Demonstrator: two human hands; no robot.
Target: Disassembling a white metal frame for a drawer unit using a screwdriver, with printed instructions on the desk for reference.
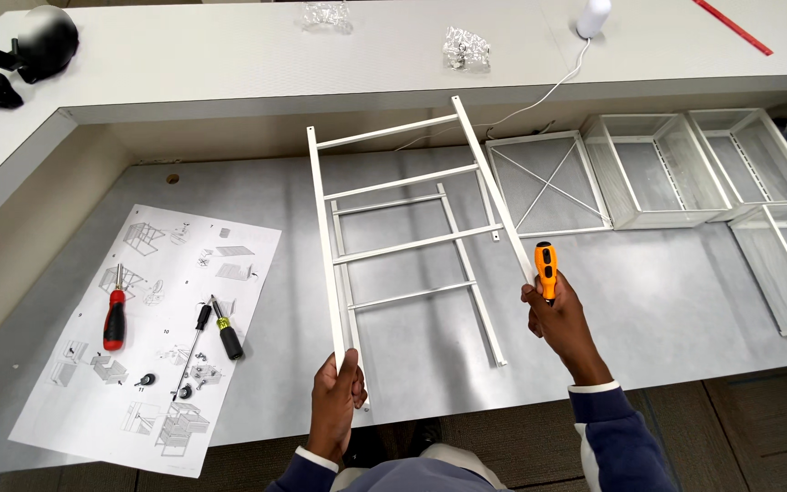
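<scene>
Grey table [685, 310]; hands grip white frame [407, 241], screwdriver [546, 270].

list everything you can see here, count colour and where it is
ladder-like metal frame: 1, white, held up over the table centre
second metal frame: 1, white, flat on the table beneath it
orange-handled screwdriver: 1, orange and black, in the right hand
red-handled screwdriver: 1, on the instruction sheet
black-handled screwdrivers: 2, on the sheet
instruction sheet: 1, white, table left
wire mesh baskets: 4, white, table right
cross-braced panel: 1, white, beside the baskets
plastic bags: 2, clear, back shelf
left hand: grips the frame's left rail
right hand: grips the right rail and screwdriver
</scene>
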